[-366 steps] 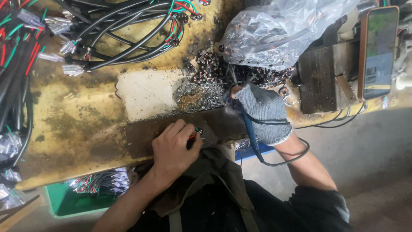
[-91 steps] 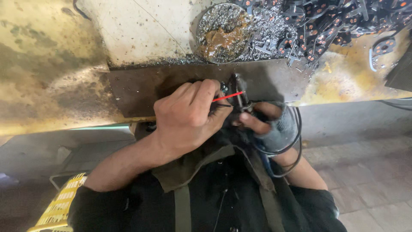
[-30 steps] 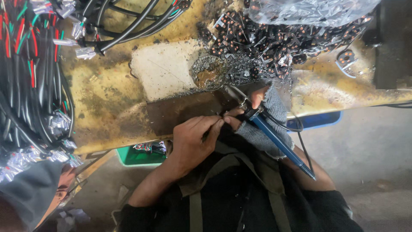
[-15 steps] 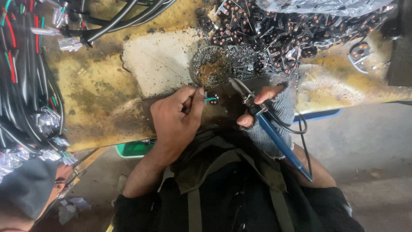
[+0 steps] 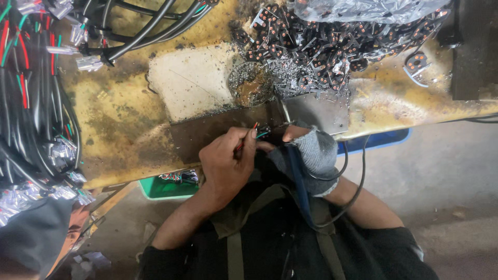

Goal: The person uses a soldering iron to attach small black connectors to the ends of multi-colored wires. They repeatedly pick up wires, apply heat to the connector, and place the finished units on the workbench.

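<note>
- You are pinching the thin red and green wires (image 5: 252, 134) between the fingers of your bare left hand (image 5: 226, 165), keeping their ends steady over the dark metal plate (image 5: 207, 139) at the bench's near edge.
- Your gloved right hand (image 5: 311, 153) is gripping the blue-handled soldering iron (image 5: 295, 176), fingers closed round it, tip toward the wire ends.
- The small round tin (image 5: 250, 84) is sitting just beyond the plate, within easy reach of the tip.
- The heap of small black parts (image 5: 332, 46) is lying toward the bench's far right; black cable bundles (image 5: 31, 103) are crowding its left edge.
</note>
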